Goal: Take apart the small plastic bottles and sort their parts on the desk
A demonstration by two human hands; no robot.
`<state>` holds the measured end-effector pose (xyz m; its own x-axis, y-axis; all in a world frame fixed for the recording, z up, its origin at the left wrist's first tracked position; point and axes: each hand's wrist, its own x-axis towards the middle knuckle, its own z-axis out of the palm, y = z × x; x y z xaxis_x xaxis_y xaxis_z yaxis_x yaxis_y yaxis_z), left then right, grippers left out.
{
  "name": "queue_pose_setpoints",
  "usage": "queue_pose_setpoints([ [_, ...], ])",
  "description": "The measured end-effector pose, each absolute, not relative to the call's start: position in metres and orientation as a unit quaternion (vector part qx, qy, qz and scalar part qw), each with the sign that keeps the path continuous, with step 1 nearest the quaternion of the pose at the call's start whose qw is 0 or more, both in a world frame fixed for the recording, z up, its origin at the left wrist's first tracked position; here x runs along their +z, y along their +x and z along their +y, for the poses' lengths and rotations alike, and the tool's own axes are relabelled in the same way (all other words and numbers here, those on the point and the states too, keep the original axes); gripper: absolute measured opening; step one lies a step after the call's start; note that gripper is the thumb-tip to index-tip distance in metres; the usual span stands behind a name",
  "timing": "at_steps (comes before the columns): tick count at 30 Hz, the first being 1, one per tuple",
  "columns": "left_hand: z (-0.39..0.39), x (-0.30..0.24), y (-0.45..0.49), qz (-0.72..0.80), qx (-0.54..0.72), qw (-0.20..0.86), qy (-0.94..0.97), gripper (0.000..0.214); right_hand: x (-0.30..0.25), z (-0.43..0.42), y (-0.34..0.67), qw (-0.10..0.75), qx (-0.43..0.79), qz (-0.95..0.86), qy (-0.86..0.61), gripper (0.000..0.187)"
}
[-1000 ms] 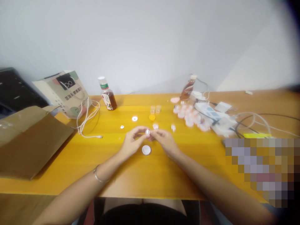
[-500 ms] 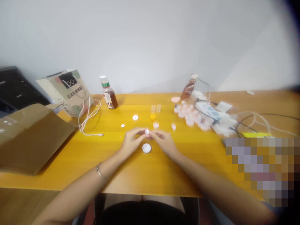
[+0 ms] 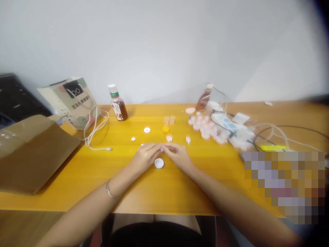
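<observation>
My left hand and my right hand meet over the middle of the table, fingertips pinched together. Between them is a small whitish piece, mostly covered by the fingers. Just below the hands lies a round white lid-like dish. Beyond them are a white disc with a dark centre, a yellow cap and two small clear cups. A small white round piece lies to the left. Two patterned white pieces, one round and one narrower, sit behind my right hand.
An open cardboard box and a paper bag stand left, beside a white cable. Two bottles of brown drink, left and right, stand farther back. Several whitish containers and a power strip with cables occupy the right.
My left fingers have closed farther over the small piece, which is now less visible. The hands remain together; the whole view has shifted slightly.
</observation>
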<state>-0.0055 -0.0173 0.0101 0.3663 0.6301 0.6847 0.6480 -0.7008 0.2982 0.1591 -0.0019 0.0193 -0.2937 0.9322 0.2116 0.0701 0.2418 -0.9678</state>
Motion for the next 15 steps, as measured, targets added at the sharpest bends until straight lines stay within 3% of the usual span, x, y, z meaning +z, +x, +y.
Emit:
queue_pose_setpoints([
  [15,-0.0197,0.01,-0.005,-0.372,-0.337,0.144,-0.853,0.02,0.0217,-0.0038,0.158,0.448,0.444,-0.671,-0.391,0.021],
])
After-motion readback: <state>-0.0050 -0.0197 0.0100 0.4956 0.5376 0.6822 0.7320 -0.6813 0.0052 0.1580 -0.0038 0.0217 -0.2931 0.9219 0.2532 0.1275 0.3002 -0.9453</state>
